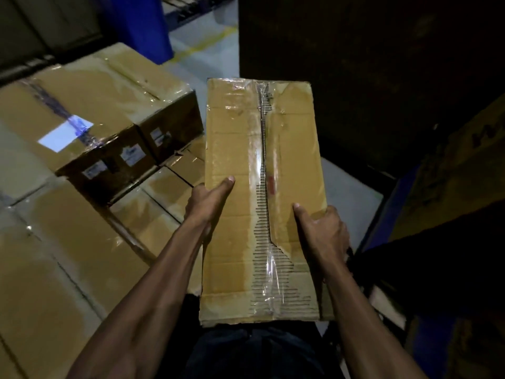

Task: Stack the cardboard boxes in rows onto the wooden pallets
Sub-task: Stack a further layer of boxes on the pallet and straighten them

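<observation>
A long, narrow cardboard box (259, 198) is held out in front of the person, clear of everything around it, its top face up and its length running away from the body. A strip of clear tape runs along the centre seam, where the outer paper has torn away to bare the corrugation. The left hand (209, 199) grips the box's left edge about halfway along, thumb lying flat on top and fingers wrapped down the side out of sight. The right hand (321, 228) grips the right edge a little nearer the body, thumb on top, fingers curled round the side. To the left and lower down lies a layer of stacked boxes (71, 255) with glossy taped tops; a second tier of labelled boxes (109, 105) sits on it farther back, one bearing a white label (65, 134). Pale floor (352, 187) shows just right of the held box, and a blue upright (144, 26) stands in the background.
</observation>
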